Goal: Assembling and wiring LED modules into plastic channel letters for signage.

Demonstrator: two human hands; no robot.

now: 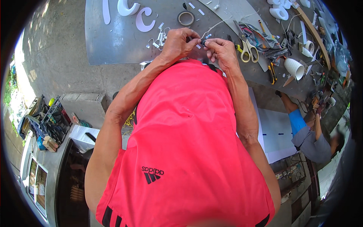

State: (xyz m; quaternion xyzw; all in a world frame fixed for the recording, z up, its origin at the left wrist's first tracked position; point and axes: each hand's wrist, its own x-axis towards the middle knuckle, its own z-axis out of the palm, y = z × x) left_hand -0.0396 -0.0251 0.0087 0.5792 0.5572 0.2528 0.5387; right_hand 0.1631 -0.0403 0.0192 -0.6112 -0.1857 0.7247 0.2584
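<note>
Over the near edge of the metal sheet, my left hand (180,42) is closed in a pinch; a dark bit shows at its fingers, too small to name. Close beside it, my right hand (223,52) pinches a small black piece (204,42) at the end of a thin white wire (217,25). The wire runs off to the upper right. Several small white light modules on wires (160,38) lie by my left hand. A roll of black tape (186,18) rests flat beyond my hands. Yellow-handled scissors (249,51) lie right of my right hand.
White cut-out letter shapes (145,20) lie on the grey metal sheet (109,47). To the right are a crumpled cloth (257,36), a yellow-black cutter knife (272,72), a white textured cup (294,69) and a wooden strip (315,36). Another person (312,140) is at far right.
</note>
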